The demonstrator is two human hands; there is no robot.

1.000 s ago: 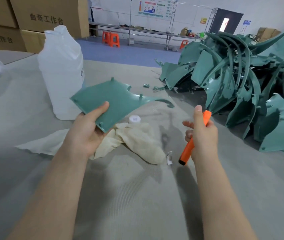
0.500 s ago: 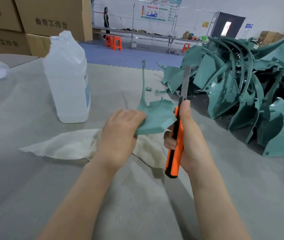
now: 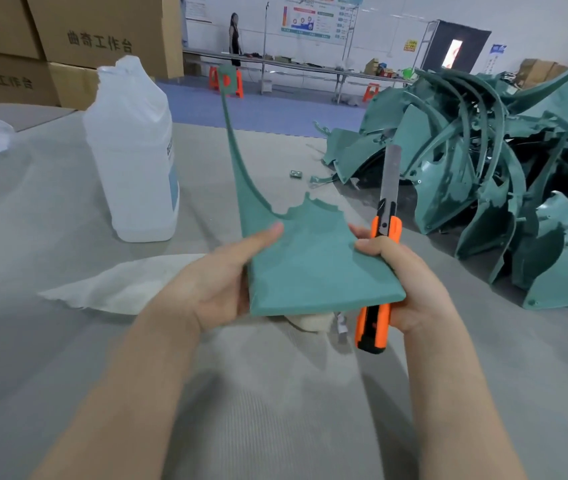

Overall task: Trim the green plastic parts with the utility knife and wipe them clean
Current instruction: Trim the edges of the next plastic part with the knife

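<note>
A green plastic part [image 3: 306, 261] is held flat above the table, its long thin arm rising up and away. My left hand [image 3: 213, 285] grips its left edge, thumb on top. My right hand [image 3: 410, 282] grips an orange utility knife [image 3: 381, 271] with the blade extended upward, and its thumb and fingertip touch the part's right edge. A cream cloth [image 3: 130, 285] lies on the table under and left of the part, partly hidden.
A large white plastic jug [image 3: 133, 150] stands at the left. A heap of green plastic parts [image 3: 483, 174] fills the right side. Cardboard boxes [image 3: 67, 46] are stacked at the back left. Grey felt covers the table [image 3: 275, 410].
The part has turned from edge-on to flat, facing up. My left hand shifted to its left edge, and my right hand with the knife moved to its right edge.
</note>
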